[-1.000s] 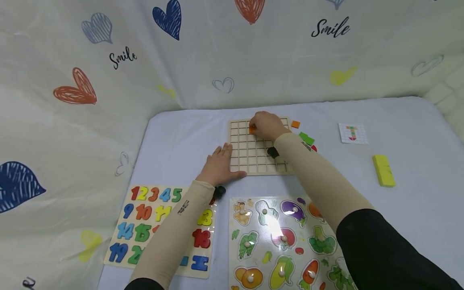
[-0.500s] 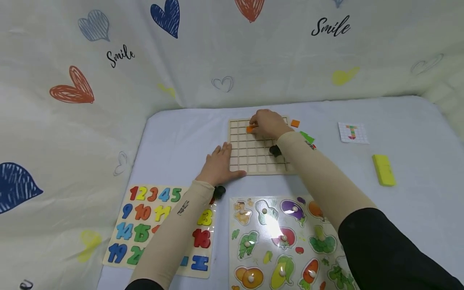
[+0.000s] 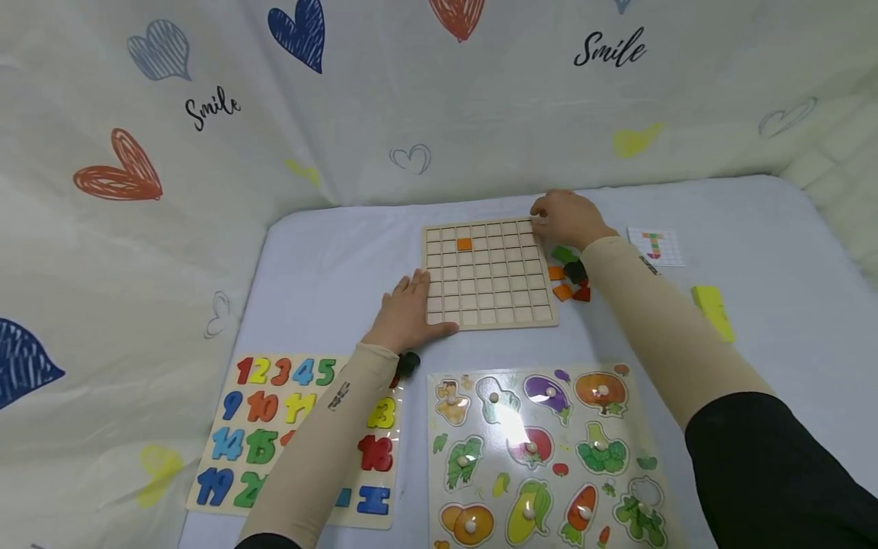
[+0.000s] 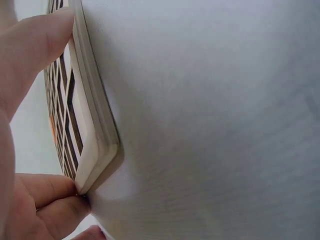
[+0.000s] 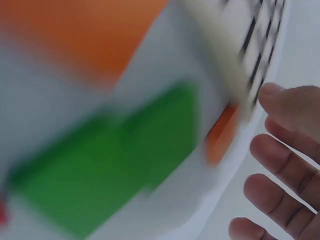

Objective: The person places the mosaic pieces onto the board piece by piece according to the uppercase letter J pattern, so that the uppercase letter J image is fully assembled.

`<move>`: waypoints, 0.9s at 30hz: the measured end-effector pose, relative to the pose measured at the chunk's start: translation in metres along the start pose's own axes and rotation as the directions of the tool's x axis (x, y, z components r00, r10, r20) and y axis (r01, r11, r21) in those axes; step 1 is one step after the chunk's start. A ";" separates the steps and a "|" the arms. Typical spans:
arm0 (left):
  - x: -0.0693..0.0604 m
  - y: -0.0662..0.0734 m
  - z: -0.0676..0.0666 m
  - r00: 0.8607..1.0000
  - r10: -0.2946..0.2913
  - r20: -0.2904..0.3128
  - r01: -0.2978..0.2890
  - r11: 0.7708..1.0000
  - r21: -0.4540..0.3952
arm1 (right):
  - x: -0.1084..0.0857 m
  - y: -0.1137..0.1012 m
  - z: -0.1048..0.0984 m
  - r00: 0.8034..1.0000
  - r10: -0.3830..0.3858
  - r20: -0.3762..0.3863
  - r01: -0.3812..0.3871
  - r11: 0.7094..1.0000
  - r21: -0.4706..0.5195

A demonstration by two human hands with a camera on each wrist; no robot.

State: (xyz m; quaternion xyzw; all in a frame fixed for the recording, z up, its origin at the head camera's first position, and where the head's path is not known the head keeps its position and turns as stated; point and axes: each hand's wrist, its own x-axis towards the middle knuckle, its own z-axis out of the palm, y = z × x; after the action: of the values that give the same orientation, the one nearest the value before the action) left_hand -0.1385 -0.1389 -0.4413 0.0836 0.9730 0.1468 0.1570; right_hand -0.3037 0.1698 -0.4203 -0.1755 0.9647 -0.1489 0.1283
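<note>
A wooden grid board [image 3: 494, 290] lies on the white-covered table, with one orange square tile [image 3: 464, 244] in its second row from the far edge. My left hand [image 3: 408, 313] rests at the near left corner, fingers spread along the left edge; in the left wrist view the thumb [image 4: 45, 37] lies on the near edge. By the far right corner is my right hand [image 3: 572, 219], its fingers apart and holding nothing in the right wrist view. There, an orange tile [image 5: 222, 132] lies beside the board near the fingertips, with blurred green tiles [image 5: 85, 170] closer to the camera.
Right of the board lie green [image 3: 565, 255], orange [image 3: 562, 292] and red [image 3: 582, 294] pieces. A pattern card [image 3: 655, 246] and a yellow block [image 3: 713, 313] are farther right. A number puzzle [image 3: 373, 521] and a vegetable puzzle [image 3: 504, 488] lie in front.
My right hand has let go of the orange tile, which stays on the board, and has moved right to the far right corner. The left hand keeps its place on the board.
</note>
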 end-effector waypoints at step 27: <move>-0.001 -0.001 0.000 1.000 0.007 -0.004 -0.007 1.000 -0.005 | -0.013 0.017 -0.002 0.999 0.045 0.006 -0.045 0.994 0.096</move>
State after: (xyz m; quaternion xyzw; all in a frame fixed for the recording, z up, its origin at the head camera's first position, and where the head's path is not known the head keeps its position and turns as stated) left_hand -0.1374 -0.1400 -0.4413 0.0865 0.9727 0.1499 0.1548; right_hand -0.2975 0.1901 -0.4216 -0.1477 0.9598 -0.1919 0.1419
